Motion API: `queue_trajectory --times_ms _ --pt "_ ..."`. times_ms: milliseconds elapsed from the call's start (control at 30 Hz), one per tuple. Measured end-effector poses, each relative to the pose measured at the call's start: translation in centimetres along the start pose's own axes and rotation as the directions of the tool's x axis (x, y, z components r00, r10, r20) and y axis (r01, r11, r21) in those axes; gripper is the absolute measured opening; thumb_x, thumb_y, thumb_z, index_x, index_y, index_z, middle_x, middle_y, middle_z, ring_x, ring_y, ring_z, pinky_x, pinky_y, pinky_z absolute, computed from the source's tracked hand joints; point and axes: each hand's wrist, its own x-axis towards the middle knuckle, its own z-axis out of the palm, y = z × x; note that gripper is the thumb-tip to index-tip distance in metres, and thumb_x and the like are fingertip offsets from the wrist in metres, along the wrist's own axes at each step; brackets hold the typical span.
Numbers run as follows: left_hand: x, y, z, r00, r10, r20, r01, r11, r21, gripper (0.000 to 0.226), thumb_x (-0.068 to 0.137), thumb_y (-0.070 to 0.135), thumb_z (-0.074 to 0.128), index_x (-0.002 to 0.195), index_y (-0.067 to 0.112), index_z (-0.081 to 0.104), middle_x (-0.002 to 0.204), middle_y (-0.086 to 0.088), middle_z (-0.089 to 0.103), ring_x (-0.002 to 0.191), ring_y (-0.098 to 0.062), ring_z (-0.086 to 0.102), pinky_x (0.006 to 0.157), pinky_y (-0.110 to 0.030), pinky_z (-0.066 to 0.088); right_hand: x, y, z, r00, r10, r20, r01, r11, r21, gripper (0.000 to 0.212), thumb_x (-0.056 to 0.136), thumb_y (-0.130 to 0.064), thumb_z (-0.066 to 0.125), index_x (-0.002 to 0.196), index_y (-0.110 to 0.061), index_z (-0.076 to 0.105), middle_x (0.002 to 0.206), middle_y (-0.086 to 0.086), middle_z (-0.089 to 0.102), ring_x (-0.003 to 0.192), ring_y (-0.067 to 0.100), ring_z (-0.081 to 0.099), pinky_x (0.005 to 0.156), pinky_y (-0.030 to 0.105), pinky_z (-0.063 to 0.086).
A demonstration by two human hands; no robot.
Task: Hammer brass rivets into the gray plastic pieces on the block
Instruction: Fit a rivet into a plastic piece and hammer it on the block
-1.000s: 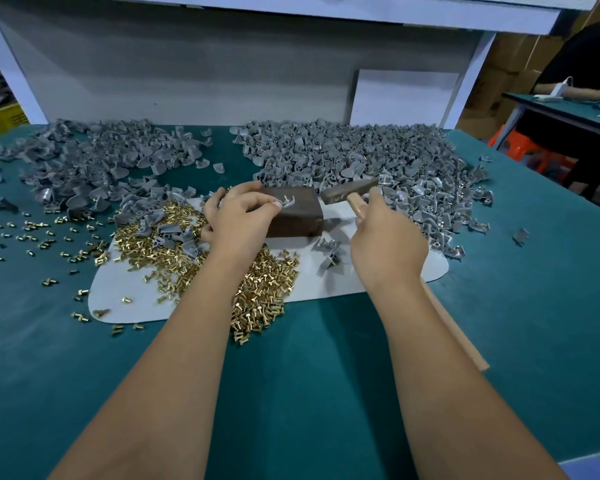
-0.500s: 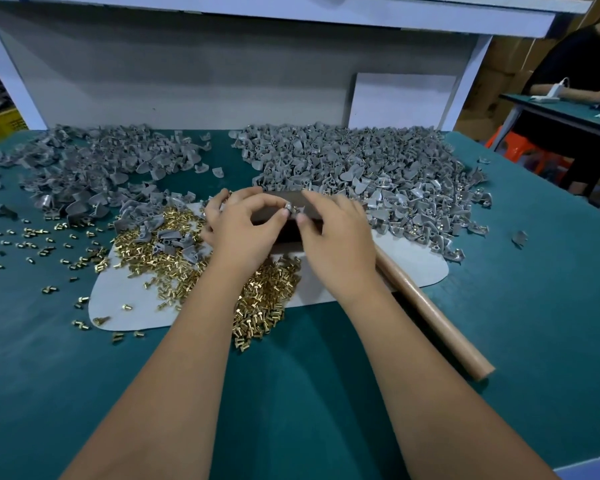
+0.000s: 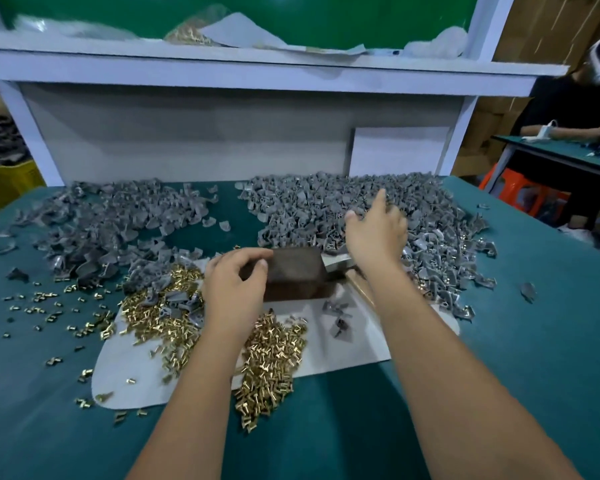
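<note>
Head view: right hand, fingers spread and empty, reaches into the gray plastic pieces; left hand, loosely curled, steadies the block. Best pick one piece cleanly.

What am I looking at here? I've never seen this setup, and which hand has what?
There is no machine: a person works with bare hands, filmed by one camera worn on the head, looking down at a green table. The left hand rests with curled fingers against the brown block. The right hand reaches, fingers spread and holding nothing visible, over the pile of gray plastic pieces. Brass rivets lie heaped on a white mat. The hammer lies beside the block, under the right wrist.
</note>
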Motion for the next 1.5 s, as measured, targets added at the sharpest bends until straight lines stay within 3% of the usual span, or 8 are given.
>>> queue_trajectory --times_ms 133,267,567,800,1033,1267,1367,1500 --pt "0.7 -0.3 -0.9 0.984 0.039 -0.175 0.006 0.968 0.249 0.036 0.091 0.01 0.057 0.1 0.043 0.066 0.119 0.009 0.064 0.121 -0.017 0.046 0.107 -0.05 0.036 -2.7 0.6 1.4 0.995 -0.092 -0.041 0.091 0.996 -0.015 0.061 0.094 -0.037 0.051 0.149 -0.025 0.026 0.153 0.01 0.026 0.141 0.031 0.019 0.116 0.049 0.018" --pt "1.2 -1.5 -2.8 0.978 -0.086 -0.189 0.191 0.724 0.662 0.048 0.086 0.021 0.057 0.133 0.034 0.056 0.153 -0.002 0.04 0.146 -0.027 0.016 0.113 -0.059 0.008 -5.6 0.1 1.1 0.94 -0.335 -0.062 0.328 0.939 -0.102 0.036 0.092 -0.03 0.054 0.128 -0.026 0.056 0.132 0.004 0.046 0.126 0.024 0.033 0.109 0.042 0.024" --pt "0.8 -2.3 -4.9 0.972 -0.126 -0.2 0.224 0.762 0.608 0.031 0.081 0.011 0.06 0.101 0.031 0.074 0.107 -0.002 0.07 0.12 -0.03 0.048 0.103 -0.044 0.031 -15.6 -2.5 1.9 0.595 -0.767 0.239 0.778 0.624 0.066 0.026 0.092 -0.027 0.049 0.105 -0.013 0.067 0.095 0.004 0.061 0.093 0.025 0.055 0.078 0.036 0.046" --pt "1.4 -2.6 -5.2 0.978 -0.081 -0.192 0.147 0.922 0.358 0.04 0.082 -0.009 0.048 0.103 0.016 0.072 0.094 0.0 0.068 0.088 -0.021 0.062 0.076 -0.031 0.051 -16.4 -2.6 2.6 0.536 -0.737 0.412 0.804 0.594 0.016 0.026 0.088 -0.024 0.052 0.106 -0.01 0.065 0.106 0.006 0.051 0.104 0.026 0.041 0.084 0.035 0.037" --pt "1.4 -2.8 -4.7 0.995 -0.034 -0.092 0.063 0.94 0.336 0.041 0.079 -0.012 0.057 0.105 0.015 0.072 0.097 -0.004 0.07 0.088 -0.021 0.064 0.081 -0.032 0.053 -16.4 -2.5 2.9 0.502 -0.781 0.371 0.818 0.568 0.088 0.012 0.089 -0.013 0.055 0.096 -0.01 0.065 0.105 0.004 0.06 0.099 0.026 0.048 0.081 0.035 0.038" --pt "0.6 -0.8 -3.5 0.981 0.015 -0.194 -0.009 0.999 0.032 0.028 0.083 0.003 0.071 0.107 0.018 0.071 0.093 0.013 0.067 0.089 0.0 0.065 0.077 -0.01 0.048 -15.4 -2.1 2.5 0.688 -0.718 0.106 0.673 0.686 0.279 0.004 0.092 -0.015 0.056 0.088 -0.013 0.055 0.085 0.002 0.062 0.084 0.023 0.054 0.066 0.038 0.043" --pt "0.0 0.7 -2.2 0.987 0.022 -0.157 -0.05 0.982 -0.182 0.029 0.08 0.003 0.076 0.1 0.022 0.07 0.096 0.011 0.07 0.091 -0.001 0.067 0.083 -0.017 0.054 -14.0 -1.8 2.2 0.778 -0.628 -0.033 0.602 0.729 0.325 0.007 0.087 -0.008 0.061 0.087 -0.015 0.058 0.086 -0.003 0.059 0.085 0.018 0.053 0.071 0.036 0.045" --pt "-0.9 1.6 0.1 0.994 0.106 -0.029 -0.109 0.986 -0.129 0.026 0.081 0.006 0.076 0.094 0.026 0.069 0.092 0.015 0.07 0.086 0.003 0.067 0.081 -0.018 0.055 -12.2 -0.8 1.6 0.908 -0.413 -0.074 0.397 0.79 0.468 0.013 0.087 -0.007 0.062 0.085 -0.02 0.06 0.086 -0.007 0.061 0.083 0.012 0.056 0.075 0.032 0.05"
